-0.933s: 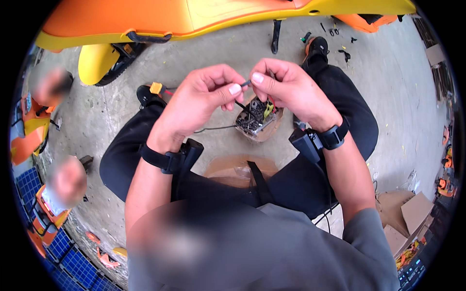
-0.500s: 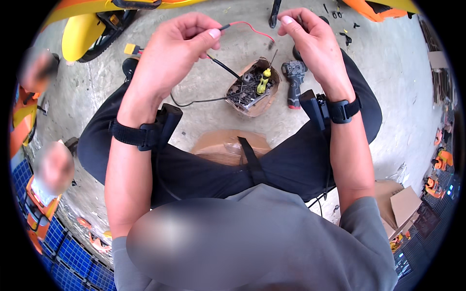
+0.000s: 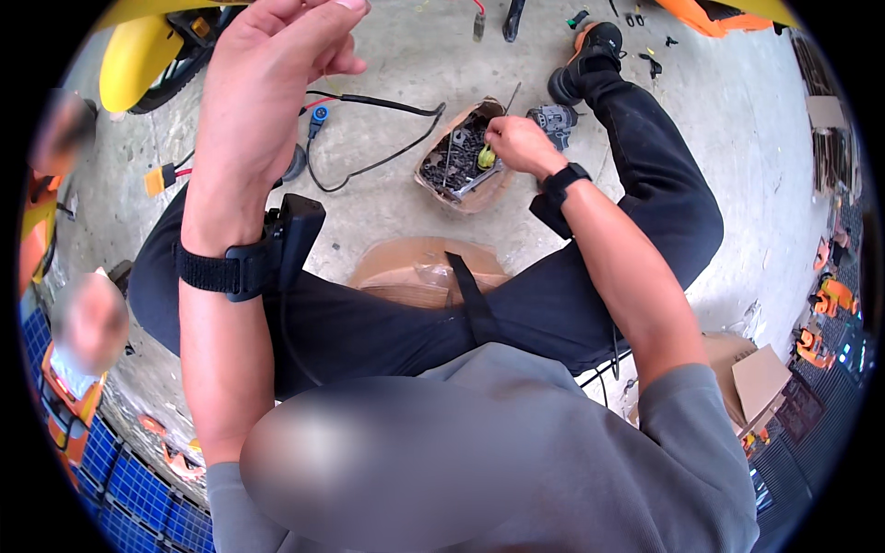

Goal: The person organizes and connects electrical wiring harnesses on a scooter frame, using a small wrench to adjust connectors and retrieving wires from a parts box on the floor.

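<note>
My left hand is raised at the top edge with its fingers pinched together. They seem to be on an electric cable, but the fingertips are partly cut off by the frame edge. A red wire end hangs down at the top, right of that hand. Black cable comes out from behind the hand and loops over the floor. My right hand is closed on the yellow-green screwdriver lying in a cardboard box of screws and small metal parts. Its shaft sticks up past the box rim.
A cordless drill lies right of the box. A blue round connector and a yellow plug are near my left arm. A yellow wheeled vehicle stands at upper left; an open carton is at lower right.
My right hand has come down from beside the red wire to the screwdriver in the box. My left hand has moved up and left, and the red wire with it.
</note>
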Motion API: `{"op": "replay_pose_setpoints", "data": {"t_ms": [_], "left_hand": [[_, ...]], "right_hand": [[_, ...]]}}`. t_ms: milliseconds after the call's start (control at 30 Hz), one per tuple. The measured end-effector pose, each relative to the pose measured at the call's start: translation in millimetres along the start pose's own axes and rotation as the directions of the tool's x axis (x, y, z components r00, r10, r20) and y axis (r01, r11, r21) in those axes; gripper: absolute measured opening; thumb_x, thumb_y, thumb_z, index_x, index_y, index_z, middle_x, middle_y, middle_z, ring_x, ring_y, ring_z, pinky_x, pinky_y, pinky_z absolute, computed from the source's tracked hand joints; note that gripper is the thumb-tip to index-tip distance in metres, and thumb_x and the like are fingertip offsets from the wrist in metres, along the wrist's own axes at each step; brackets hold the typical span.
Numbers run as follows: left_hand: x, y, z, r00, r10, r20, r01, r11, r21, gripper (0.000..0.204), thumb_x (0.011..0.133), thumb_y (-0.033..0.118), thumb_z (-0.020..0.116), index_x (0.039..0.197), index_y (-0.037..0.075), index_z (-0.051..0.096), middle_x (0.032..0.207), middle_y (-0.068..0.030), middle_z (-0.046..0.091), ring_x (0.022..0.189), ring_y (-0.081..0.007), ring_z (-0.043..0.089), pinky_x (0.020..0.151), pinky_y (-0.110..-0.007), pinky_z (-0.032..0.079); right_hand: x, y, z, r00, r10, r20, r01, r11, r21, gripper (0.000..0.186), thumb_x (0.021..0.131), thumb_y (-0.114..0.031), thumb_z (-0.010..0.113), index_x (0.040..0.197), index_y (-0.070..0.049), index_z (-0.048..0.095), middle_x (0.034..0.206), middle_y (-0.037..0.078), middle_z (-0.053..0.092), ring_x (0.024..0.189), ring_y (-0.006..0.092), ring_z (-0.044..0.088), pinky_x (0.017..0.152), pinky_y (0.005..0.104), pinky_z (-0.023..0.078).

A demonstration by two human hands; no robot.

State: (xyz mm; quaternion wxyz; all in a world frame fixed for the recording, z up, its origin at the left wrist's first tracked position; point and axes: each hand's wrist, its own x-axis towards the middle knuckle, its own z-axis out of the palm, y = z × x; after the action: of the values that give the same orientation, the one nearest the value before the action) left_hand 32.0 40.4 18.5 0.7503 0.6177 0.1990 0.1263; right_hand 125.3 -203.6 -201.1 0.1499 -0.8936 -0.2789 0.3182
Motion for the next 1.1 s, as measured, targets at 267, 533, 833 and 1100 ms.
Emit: {"op": "replay_pose_setpoints", "data": {"t_ms": [267, 533, 833, 1100], "left_hand": [[0.5, 3.7, -16.4, 0.982, 0.009, 0.188, -0.014, 1.000, 0.028, 0.014, 0.095, 0.015, 0.058, 0.100, 0.004, 0.063, 0.068, 0.0063, 0.047, 0.058, -0.0026, 0.038, 0.057, -0.019, 0.034], [-1.0, 1.9, -16.7, 0.997, -0.008, 0.082, 0.001, 0.996, 0.088, 0.016, 0.096, 0.013, 0.055, 0.106, 0.002, 0.061, 0.065, 0.0083, 0.036, 0.055, -0.0003, 0.027, 0.050, -0.018, 0.022], [-2.2, 3.6, -16.7, 0.996, -0.072, 0.052, 0.066, 0.992, 0.110, 0.016, 0.096, 0.014, 0.054, 0.103, 0.001, 0.061, 0.062, 0.0086, 0.034, 0.054, -0.0007, 0.026, 0.050, -0.019, 0.021], [-2.1, 3.6, -7.2, 0.992, -0.130, -0.010, 0.130, 0.982, 0.134, 0.013, 0.093, 0.015, 0.058, 0.096, 0.003, 0.062, 0.062, 0.0089, 0.039, 0.052, -0.0005, 0.027, 0.048, -0.019, 0.019]], "right_hand": [[11.5, 2.8, 56.9, 0.986, 0.076, 0.150, -0.077, 0.997, -0.001, 0.026, 0.084, -0.016, 0.050, 0.098, -0.005, 0.069, 0.100, 0.022, 0.066, 0.097, 0.0391, 0.062, 0.084, 0.0452, 0.049], [23.2, 6.9, 68.9, 0.989, 0.141, -0.039, -0.132, 0.976, 0.171, 0.031, 0.089, -0.025, 0.054, 0.106, -0.002, 0.063, 0.101, 0.024, 0.066, 0.098, 0.0396, 0.062, 0.084, 0.0453, 0.049], [7.8, 3.8, 99.7, 0.965, 0.005, 0.263, 0.070, 0.958, -0.277, 0.021, 0.082, -0.013, 0.057, 0.097, -0.006, 0.070, 0.111, 0.017, 0.062, 0.104, 0.0350, 0.059, 0.087, 0.0416, 0.051], [5.8, 1.8, 112.2, 0.977, 0.026, 0.213, 0.080, 0.877, -0.474, 0.032, 0.096, -0.029, 0.046, 0.100, -0.011, 0.072, 0.112, 0.008, 0.059, 0.111, 0.0251, 0.053, 0.084, 0.0395, 0.050]]}}
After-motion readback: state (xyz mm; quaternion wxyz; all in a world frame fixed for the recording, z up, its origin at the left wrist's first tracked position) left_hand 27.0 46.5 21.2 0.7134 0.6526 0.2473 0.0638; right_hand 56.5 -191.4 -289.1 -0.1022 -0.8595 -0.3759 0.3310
